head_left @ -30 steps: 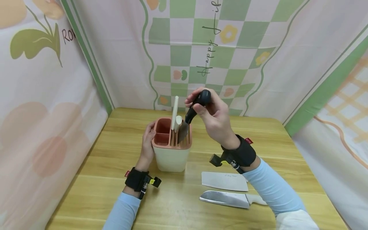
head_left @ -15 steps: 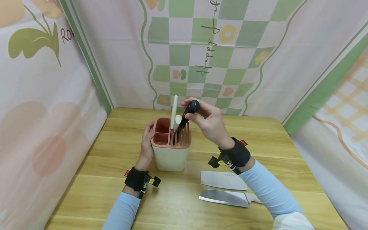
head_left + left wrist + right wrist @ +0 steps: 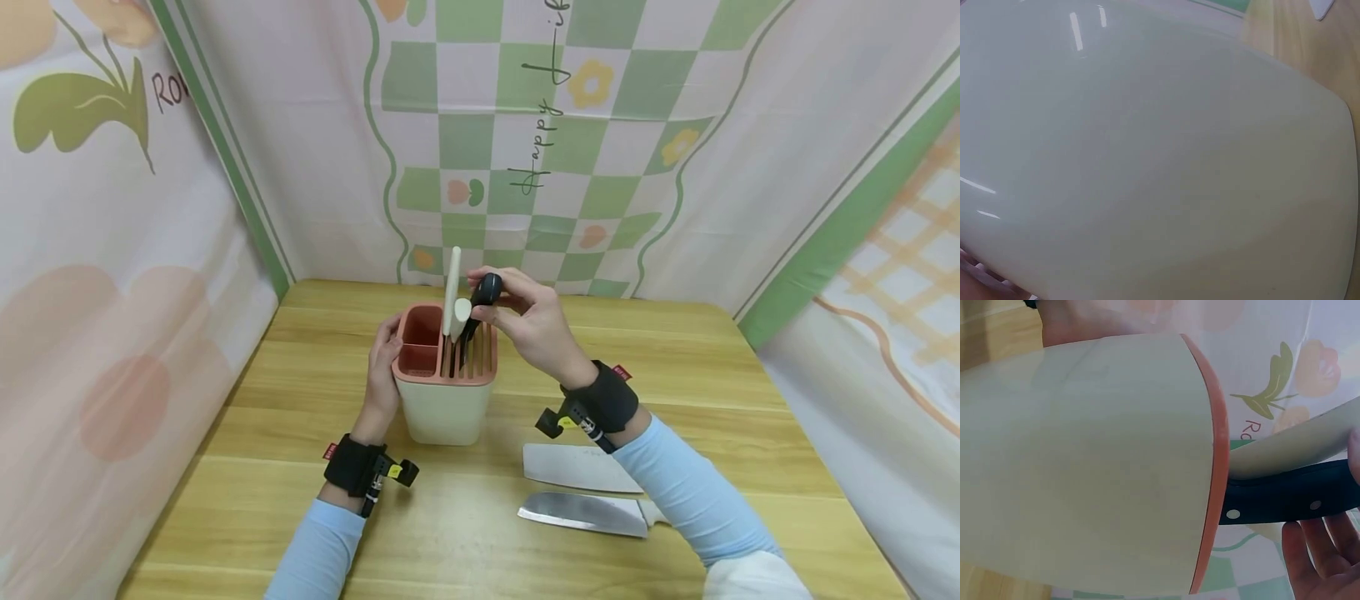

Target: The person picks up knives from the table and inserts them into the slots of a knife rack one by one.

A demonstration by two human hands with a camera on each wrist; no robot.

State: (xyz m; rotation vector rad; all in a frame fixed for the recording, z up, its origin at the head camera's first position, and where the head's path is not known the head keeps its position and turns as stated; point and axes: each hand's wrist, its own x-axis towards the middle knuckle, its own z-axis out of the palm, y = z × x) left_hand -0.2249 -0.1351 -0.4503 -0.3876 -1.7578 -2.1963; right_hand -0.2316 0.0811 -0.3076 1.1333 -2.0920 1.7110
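A cream knife holder with a coral slotted top stands upright on the table. My left hand holds it by its left side, fingers at the rim; its pale wall fills the left wrist view. My right hand pinches the black handle of a knife, whose blade is down in a slot. In the right wrist view the riveted black handle lies right at the coral rim. Two cream handles, one a tall thin handle and one a shorter handle, rise just left of it.
A cleaver and a white-handled knife lie flat on the wooden table at the front right, blades pointing left, partly under my right forearm. Patterned cloth hangs behind and along both sides.
My right hand has moved down and left, lowering the black-handled knife deeper into the slot until little blade shows. My left hand stays on the knife holder.
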